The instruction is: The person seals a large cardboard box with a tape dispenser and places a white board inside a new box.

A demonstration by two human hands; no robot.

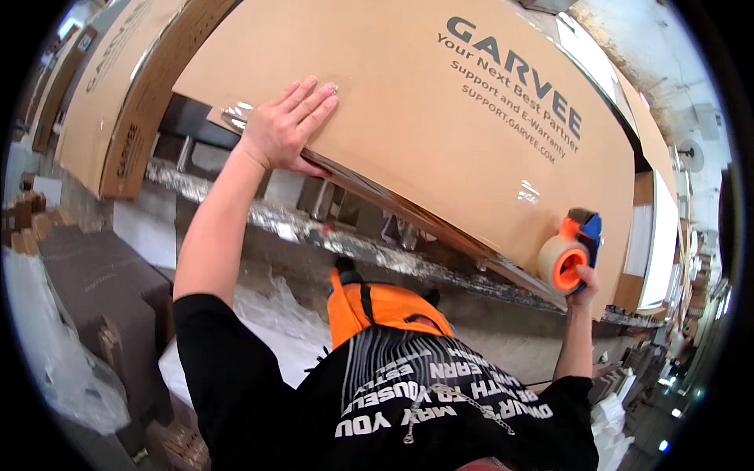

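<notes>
A large brown cardboard box [393,86] with dark print lies tilted across the rollers before me. My left hand [287,125] rests on its near left edge, fingers stretched flat on the top panel and thumb over the side. Beside that hand a strip of clear tape [236,115] glints at the edge. My right hand [583,287] grips a tape dispenser [583,228], blue and orange, loaded with a tape roll [552,261]. The dispenser is over the box's near right part; whether it touches the cardboard I cannot tell.
A roller conveyor with a metal rail [353,250] runs under the box. Another printed carton [118,102] stands at the left. Dark grey cardboard [98,275] and clear plastic film [63,345] lie at the lower left. More cartons [656,235] are at the right.
</notes>
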